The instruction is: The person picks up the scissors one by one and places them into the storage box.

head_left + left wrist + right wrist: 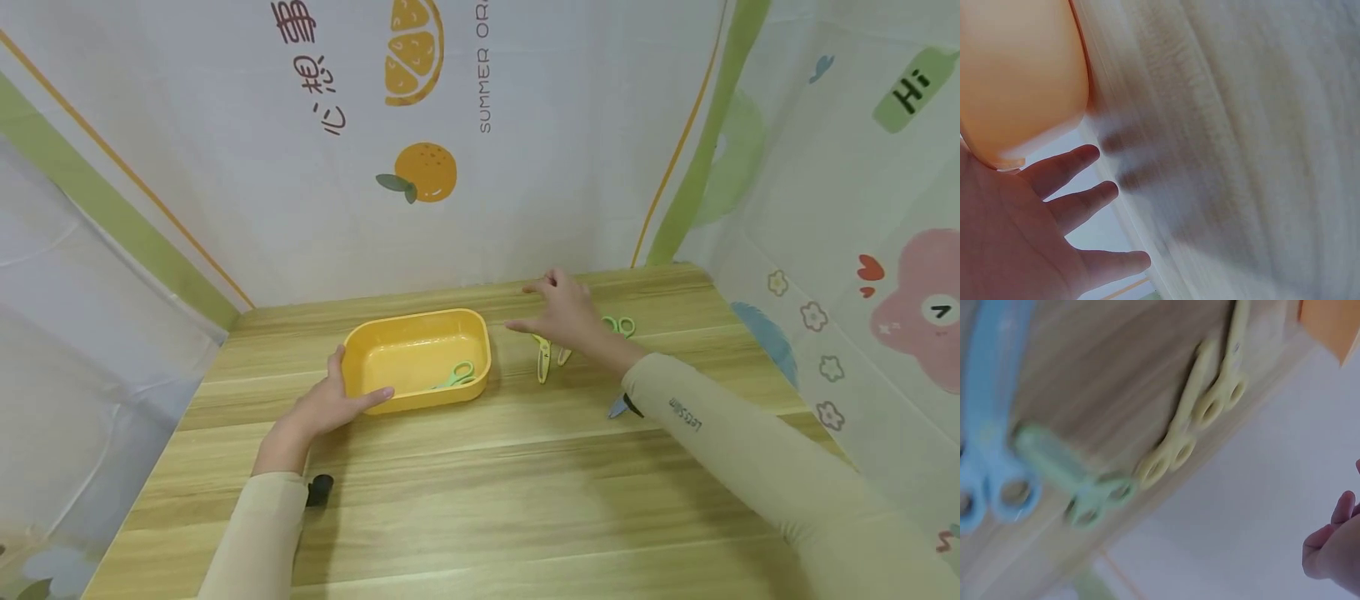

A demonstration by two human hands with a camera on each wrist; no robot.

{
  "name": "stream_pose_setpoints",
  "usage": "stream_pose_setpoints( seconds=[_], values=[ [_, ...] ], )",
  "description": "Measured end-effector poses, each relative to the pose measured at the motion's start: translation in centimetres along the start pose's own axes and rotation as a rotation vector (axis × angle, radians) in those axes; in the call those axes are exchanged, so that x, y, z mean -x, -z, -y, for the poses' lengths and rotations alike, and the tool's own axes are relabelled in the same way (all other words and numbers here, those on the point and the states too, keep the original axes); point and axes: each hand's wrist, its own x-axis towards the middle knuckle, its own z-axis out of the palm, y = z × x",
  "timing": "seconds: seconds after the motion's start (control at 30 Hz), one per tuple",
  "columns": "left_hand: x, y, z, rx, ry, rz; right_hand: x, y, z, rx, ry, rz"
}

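My left hand [330, 404] grips the near left corner of a yellow bin [420, 403], thumb over the rim and the other fingers along its outer side. Within the bin lies a pair of green scissors [461, 372]. To the right of the bin, my right hand [566, 315] hovers with thumb and fingers apart, holding nothing. Beneath and beside it are two pairs of yellow scissors [543, 360], a pair of green scissors [1088, 494] and a pair of blue scissors [991, 450]. In the head view the right arm partly hides the green and blue scissors.
Everything rests on a wood-grain table [450, 517]. White printed cloth [525, 183] hangs along its back edge and at both sides. A small black object [319, 490] sits at the left wrist.
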Motion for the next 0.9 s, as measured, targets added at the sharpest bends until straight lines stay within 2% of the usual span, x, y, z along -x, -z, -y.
stream_pose_setpoints(
  seconds=[0.27, 0.53, 0.73, 0.9],
  values=[
    [0.2, 0.1, -0.2, -0.010, 0.003, -0.005, 2.3, 3.6, -4.1, 0.043, 0.031, -0.020],
    [0.3, 0.0, -0.2, -0.019, 0.008, -0.004, 5.6, 5.2, -8.3, 0.008, -0.055, 0.167],
    [0.3, 0.0, -0.2, -0.024, 0.001, -0.011, 7.7, 5.4, -12.2, 0.014, -0.103, 0.227],
    [0.2, 0.0, -0.2, -0.026, 0.000, -0.007, 8.8, 5.5, -14.4, 0.024, -0.072, 0.267]
  ],
)
